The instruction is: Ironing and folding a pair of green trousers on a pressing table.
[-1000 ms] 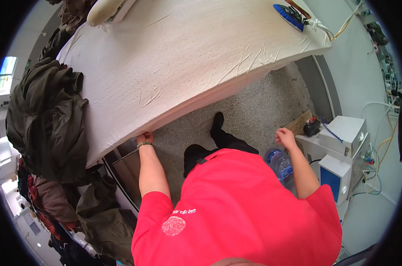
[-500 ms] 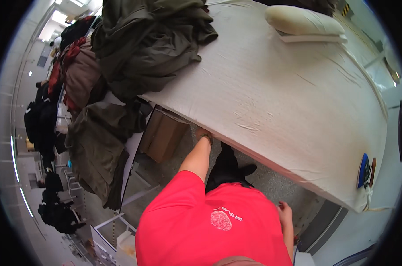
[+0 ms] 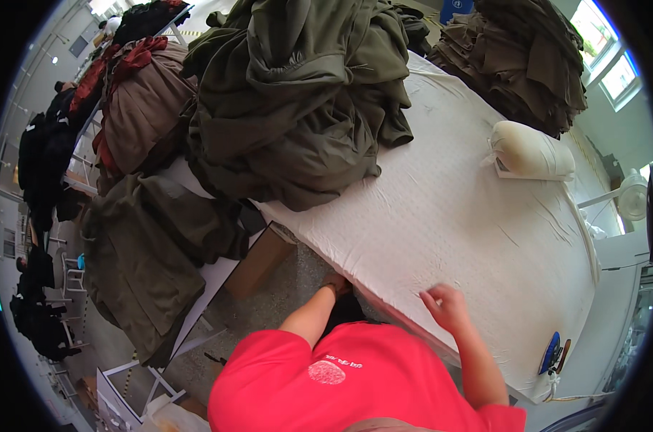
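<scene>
My left hand [image 3: 334,282] is at the near edge of the padded ironing table [image 3: 478,237]. Its fingers are hidden against or under that edge, so I cannot tell what they grip. My right hand [image 3: 447,308] hovers over the front part of the white table cover, fingers loosely curled in, with nothing visible in it. A big heap of dark olive garments [image 3: 298,122] covers the table's left part. Below it, another olive garment [image 3: 146,252] drapes over a side table [image 3: 211,281].
A blue-handled iron [image 3: 550,353] stands at the table's right corner. Further back are a stuffed pressing cushion [image 3: 532,151] and a tall stack of brown cloth [image 3: 521,57]. Under the table sits a cardboard box [image 3: 262,263]. Brown and red garments [image 3: 150,101] hang at left.
My right hand has risen from beside my body to above the table. The left hand stays at the table edge. My view has tilted up, showing more of the heap and the brown stack.
</scene>
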Available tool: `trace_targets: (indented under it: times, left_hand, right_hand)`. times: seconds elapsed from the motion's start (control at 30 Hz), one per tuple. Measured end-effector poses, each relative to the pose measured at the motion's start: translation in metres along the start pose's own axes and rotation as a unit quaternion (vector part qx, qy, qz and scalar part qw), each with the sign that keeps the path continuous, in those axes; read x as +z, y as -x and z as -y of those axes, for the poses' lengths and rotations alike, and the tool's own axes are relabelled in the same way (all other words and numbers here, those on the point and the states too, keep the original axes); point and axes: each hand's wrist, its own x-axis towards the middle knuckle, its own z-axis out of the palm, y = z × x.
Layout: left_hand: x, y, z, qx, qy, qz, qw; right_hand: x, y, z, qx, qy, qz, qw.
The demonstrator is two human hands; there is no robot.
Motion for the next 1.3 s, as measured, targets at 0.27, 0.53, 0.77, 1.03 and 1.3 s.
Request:
trace_targets:
  times: [0.27,0.53,0.77,1.03,1.3]
  left_hand:
    - [-0.143,0.117,-0.008,-0.073,0.501,-0.251,0.825]
    - [-0.163,0.152,-0.003,-0.086,0.542,-0.309,0.777]
    - [-0.168,0.206,-0.125,0.081,0.23,-0.334,0.911]
    - [-0.253,0.234,-0.242,0.525,-0.049,-0.475,0.705]
    - [-0.221,0.23,-0.147,0.18,0.305,-0.281,0.892]
  right_hand:
    - [0.033,-0.176,0.078,-0.048,-0.212,0.023,0.976]
    - [0.02,-0.259,0.12,-0.11,-0.12,0.005,0.987]
    - [0.035,-0.243,0.116,0.076,-0.338,0.214,0.913]
    - [0.114,-0.146,0.153,0.201,-0.458,0.33,0.801]
    - [-0.012,-0.273,0.232,-0.005,-0.47,0.271,0.84]
